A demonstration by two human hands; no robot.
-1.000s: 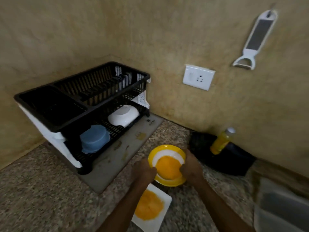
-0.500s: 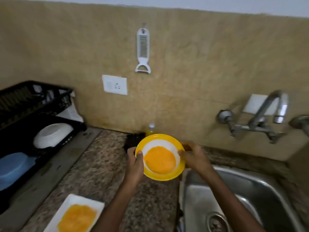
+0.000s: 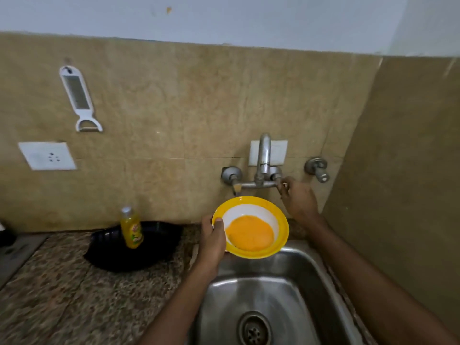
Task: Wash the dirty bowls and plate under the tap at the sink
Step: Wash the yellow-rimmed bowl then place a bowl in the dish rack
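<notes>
A yellow-rimmed white bowl (image 3: 251, 226) with an orange smear inside is held over the back left of the steel sink (image 3: 271, 292). My left hand (image 3: 212, 239) grips its left rim, thumb inside. My right hand (image 3: 297, 199) has its fingers closed on the right handle of the wall tap (image 3: 263, 168). The spout stands just above and behind the bowl. No water is seen running. The other bowls and the plate are out of view.
A yellow dish-soap bottle (image 3: 131, 227) stands in a black tray (image 3: 134, 245) on the granite counter (image 3: 74, 295), left of the sink. A grater-peeler (image 3: 79, 98) and a socket (image 3: 47, 155) are on the wall. A side wall rises close on the right.
The bowl travelled right from the counter to above the sink. My right hand let go of its rim and went up to the tap handle. The rack and plate left the view.
</notes>
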